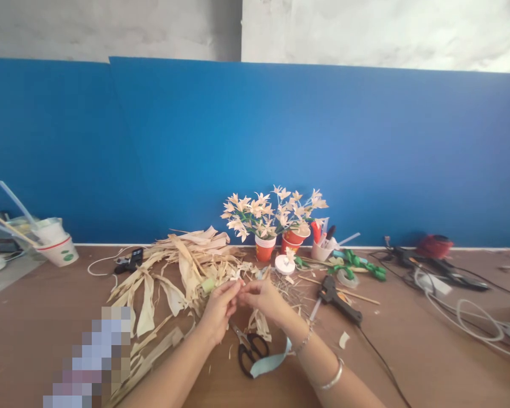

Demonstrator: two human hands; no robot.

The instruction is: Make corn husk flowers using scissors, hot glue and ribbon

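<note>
2 hands met at fingertip level: the left hand pinched a small pale piece in closed fingertips; the right hand was bunched beside it, its hold impossible to tell. White flowers above red cups looked finished, while plenty of dry strips lay unshaped. Scissors crowded the wrists; more room lay near right, past the glue gun, with a blue panel bounding the surface.

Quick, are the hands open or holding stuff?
Left hand: closed, pinching a small pale piece.
Right hand: fingers closed; can't tell if holding anything.
</note>
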